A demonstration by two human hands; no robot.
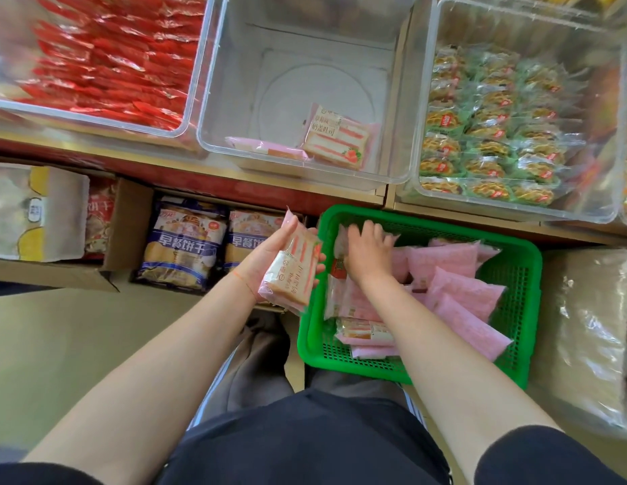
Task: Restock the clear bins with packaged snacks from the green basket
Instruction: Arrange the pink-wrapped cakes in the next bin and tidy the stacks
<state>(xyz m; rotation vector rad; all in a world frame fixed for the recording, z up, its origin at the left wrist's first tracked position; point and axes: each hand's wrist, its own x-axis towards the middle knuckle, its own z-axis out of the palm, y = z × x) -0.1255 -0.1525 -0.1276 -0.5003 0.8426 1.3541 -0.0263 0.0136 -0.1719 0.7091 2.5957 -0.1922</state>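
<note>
Here, a clear plastic bin of red foil packets (pixel 105 61) sits far left on the shelf. The left hand (pixel 270 253) curls its fingers round a stack of pink-wrapped sandwich cake packs (pixel 291 271). Above, the middle clear plastic bin (pixel 305 162) holds two such packs (pixel 336 138). The right hand (pixel 366 250), fingers spread, presses on pink packets (pixel 459 285) in the green plastic mesh basket (pixel 515 274). A clear bin of green-wrapped waffles (pixel 497 134) stands rightmost.
</note>
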